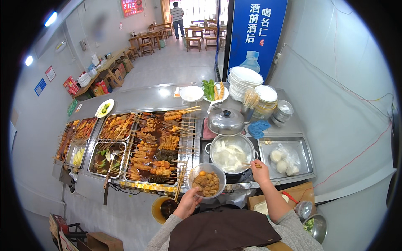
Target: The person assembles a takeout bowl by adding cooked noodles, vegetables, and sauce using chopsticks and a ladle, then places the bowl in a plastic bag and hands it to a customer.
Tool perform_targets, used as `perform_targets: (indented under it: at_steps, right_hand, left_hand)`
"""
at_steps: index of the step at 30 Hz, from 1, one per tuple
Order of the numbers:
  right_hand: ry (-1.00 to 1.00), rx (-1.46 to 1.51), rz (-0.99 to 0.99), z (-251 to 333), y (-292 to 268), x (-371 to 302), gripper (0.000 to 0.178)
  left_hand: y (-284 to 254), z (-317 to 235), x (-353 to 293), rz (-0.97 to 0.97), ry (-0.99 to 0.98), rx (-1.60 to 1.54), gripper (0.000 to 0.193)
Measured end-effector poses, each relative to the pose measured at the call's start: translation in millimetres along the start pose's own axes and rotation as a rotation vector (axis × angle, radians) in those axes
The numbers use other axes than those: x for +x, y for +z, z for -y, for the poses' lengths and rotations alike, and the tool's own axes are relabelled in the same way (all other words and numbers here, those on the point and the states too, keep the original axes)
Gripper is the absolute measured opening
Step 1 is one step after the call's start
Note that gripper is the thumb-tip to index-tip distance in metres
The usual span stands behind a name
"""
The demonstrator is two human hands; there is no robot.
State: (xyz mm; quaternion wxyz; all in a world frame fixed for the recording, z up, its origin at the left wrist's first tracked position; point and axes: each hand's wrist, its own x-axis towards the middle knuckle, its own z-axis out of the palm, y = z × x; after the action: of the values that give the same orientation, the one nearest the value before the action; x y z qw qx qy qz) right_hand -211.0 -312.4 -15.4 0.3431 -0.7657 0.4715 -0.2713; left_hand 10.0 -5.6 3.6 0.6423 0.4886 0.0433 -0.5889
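Note:
My left hand (188, 203) grips the rim of a clear plastic bowl (223, 175), tilted toward me. Brown braised pieces of food (208, 182) lie inside it, with a small round orange piece near the far side. My right hand (260, 172) is closed around chopsticks (250, 165), which reach over the right rim of the cooking pot (213, 147). Pale, broad strips (228, 154) float in the pot's cloudy liquid. Behind it, a domed metal lid (226, 124) with a black knob leans at the pot's far edge.
Left of the bowl, a large tray of skewers in brown broth (151, 161) has sticks jutting over its edges. A metal tray (303, 146) with bagged white balls stands right. Plates (240, 79) are stacked behind. A cutting board (307, 193) lies below my right forearm.

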Motion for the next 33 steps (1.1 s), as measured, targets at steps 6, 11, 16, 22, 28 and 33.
perform_targets:
  at_steps: [6,11,16,22,28,33]
  right_hand:
    - [0.174,0.438,0.150,16.5,0.5,-3.8,0.028]
    - [0.151,0.541,0.084,40.9,-12.1,-4.9,0.028]
    - [0.038,0.537,0.105,45.4,-4.1,-16.5,0.025]
    - [-0.060,0.266,0.178,39.6,24.6,-13.4,0.022]
    - [-0.049,0.202,0.001,25.4,1.6,6.1,0.022]
    - [-0.008,0.284,-0.099,25.7,-9.5,3.6,0.024]
  left_hand:
    - [-2.1,1.7,-1.5,0.002,0.006,0.023,0.028]
    - [-5.9,2.1,-3.3,0.008,0.031,0.033,0.024]
    - [-6.9,6.3,-3.7,-0.016,0.077,-0.006,0.024]
    - [-4.9,3.6,-3.5,-0.036,0.044,-0.024,0.028]
    - [-4.9,3.1,-0.9,-0.028,0.031,-0.004,0.032]
    - [-4.9,1.6,2.1,-0.035,0.043,-0.001,0.030]
